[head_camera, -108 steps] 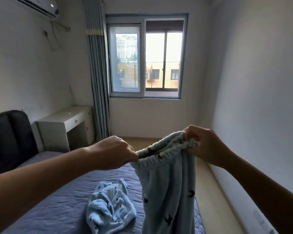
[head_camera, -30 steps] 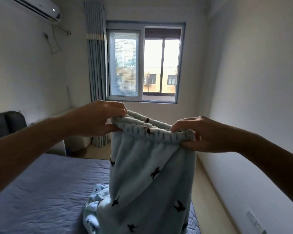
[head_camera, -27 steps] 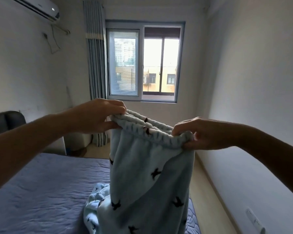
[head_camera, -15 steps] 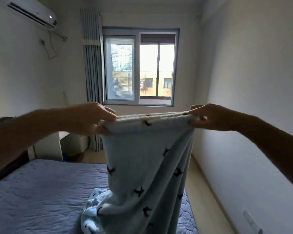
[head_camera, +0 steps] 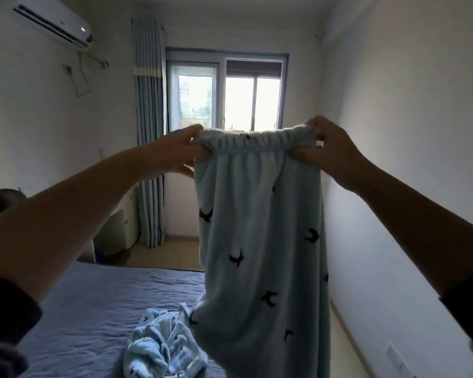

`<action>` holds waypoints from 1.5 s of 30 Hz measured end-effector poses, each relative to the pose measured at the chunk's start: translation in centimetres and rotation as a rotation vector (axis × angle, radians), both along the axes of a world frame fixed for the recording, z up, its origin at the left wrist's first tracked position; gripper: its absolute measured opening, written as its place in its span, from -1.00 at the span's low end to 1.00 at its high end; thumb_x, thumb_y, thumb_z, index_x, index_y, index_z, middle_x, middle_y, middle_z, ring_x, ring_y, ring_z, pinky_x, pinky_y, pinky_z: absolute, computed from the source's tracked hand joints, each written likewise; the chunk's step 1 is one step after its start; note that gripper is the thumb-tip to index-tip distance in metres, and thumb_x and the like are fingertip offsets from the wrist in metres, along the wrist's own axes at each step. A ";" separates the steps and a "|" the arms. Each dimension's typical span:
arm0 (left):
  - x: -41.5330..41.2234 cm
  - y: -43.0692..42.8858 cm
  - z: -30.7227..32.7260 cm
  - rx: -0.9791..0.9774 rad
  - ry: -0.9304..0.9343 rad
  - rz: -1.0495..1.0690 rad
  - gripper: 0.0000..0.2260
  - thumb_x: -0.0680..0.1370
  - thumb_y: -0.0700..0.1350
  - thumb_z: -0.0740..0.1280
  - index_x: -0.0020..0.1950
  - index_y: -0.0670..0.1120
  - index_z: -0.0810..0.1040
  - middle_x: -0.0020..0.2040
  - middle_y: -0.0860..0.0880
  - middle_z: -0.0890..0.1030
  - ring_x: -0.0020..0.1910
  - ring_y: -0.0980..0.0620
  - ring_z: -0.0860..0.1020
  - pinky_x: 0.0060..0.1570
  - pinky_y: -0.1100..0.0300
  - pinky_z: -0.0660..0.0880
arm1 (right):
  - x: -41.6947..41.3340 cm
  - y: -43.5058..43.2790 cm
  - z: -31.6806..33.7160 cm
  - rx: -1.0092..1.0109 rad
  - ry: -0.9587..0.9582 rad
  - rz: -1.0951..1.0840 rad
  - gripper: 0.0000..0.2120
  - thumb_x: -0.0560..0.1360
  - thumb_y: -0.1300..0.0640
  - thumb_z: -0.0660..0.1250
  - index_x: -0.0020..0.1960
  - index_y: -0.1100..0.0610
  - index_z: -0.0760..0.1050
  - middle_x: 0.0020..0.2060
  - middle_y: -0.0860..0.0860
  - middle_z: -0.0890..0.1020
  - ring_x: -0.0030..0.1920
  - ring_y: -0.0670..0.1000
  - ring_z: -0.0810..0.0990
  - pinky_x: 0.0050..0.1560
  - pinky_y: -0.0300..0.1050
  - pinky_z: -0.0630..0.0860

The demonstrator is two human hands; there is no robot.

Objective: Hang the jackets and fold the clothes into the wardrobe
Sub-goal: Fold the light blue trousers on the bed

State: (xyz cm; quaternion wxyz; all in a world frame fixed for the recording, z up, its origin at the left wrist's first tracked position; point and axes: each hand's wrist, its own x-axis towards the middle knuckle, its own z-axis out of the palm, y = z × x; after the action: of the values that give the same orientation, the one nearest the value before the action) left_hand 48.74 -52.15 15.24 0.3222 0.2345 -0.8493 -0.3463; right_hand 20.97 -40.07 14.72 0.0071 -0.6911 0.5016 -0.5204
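Lifting pants [head_camera: 260,241] higher than a moment ago, pinching both waistband [head_camera: 254,140] ends with left hand [head_camera: 180,151] and right hand [head_camera: 325,148], letting them hang straight above bed [head_camera: 107,309], probably for even folding.

Two hands — the left hand [head_camera: 179,152] and right hand [head_camera: 327,150] — hold up blue pants [head_camera: 260,241] by the waistband. More blue clothes [head_camera: 161,347] lie on the bed [head_camera: 99,304].

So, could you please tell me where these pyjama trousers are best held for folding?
By the elastic waistband, pinched at its two ends, one hand coming in from each side, as the left hand and right hand grip it now. The band is thick and gathered, so it should not slip, and held level it probably lets the trousers hang flat.
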 end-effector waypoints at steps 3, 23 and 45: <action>-2.3 0.2 0.1 0.071 0.325 0.065 -0.75 0.58 -0.20 0.28 0.24 -0.08 0.37 0.06 -0.02 0.53 0.00 0.04 0.57 -0.15 0.22 0.61 | -0.3 -1.1 0.5 0.334 -0.494 0.124 -0.60 0.35 0.23 0.48 0.16 0.17 0.48 0.00 0.11 0.64 -0.02 0.05 0.61 -0.17 -0.15 0.61; -13.3 -13.4 -5.6 0.108 0.027 0.615 -0.83 0.56 -0.06 0.30 -0.09 -0.16 0.45 -0.07 -0.11 0.56 -0.13 -0.06 0.53 -0.07 0.09 0.54 | -6.2 -17.4 -6.9 0.376 -0.519 -0.382 -0.70 0.48 0.20 0.33 0.20 0.12 0.45 0.07 0.17 0.60 0.02 0.19 0.62 0.03 0.09 0.60; -15.6 -6.9 -11.2 -0.021 0.239 0.420 -0.81 0.56 -0.12 0.31 0.10 -0.21 0.50 -0.01 -0.13 0.61 -0.02 -0.10 0.58 0.03 -0.02 0.56 | -10.0 -7.6 -10.1 0.159 -0.490 -0.187 -0.78 0.47 0.39 0.33 0.10 0.28 0.45 0.03 0.17 0.56 0.06 0.17 0.56 0.12 0.22 0.55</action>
State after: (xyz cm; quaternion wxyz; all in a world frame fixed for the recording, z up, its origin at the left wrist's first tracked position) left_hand 33.11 -59.05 4.09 0.4879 0.3599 -0.7412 -0.2882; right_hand 10.95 -47.62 4.64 0.1343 -0.4927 0.5857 -0.6294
